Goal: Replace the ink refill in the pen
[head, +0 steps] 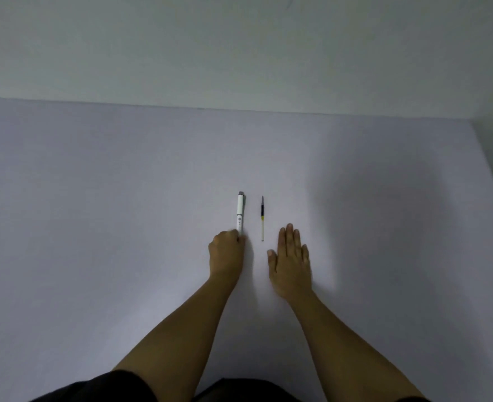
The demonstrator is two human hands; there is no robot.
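A white pen (240,213) with a grey end lies on the pale table, pointing away from me. My left hand (226,253) is curled around its near end, and the fingers hide that tip. To the right of the pen lies a thin ink refill (262,218), clear near me and black and yellow further up, with a dark tip at the far end. My right hand (290,256) rests flat on the table just right of the refill's near end, fingers together, not touching it.
The pale lilac table (123,198) meets a white wall (239,53) at the back. Its right edge (492,169) runs diagonally at the far right. Dark clothing shows at the bottom of the view.
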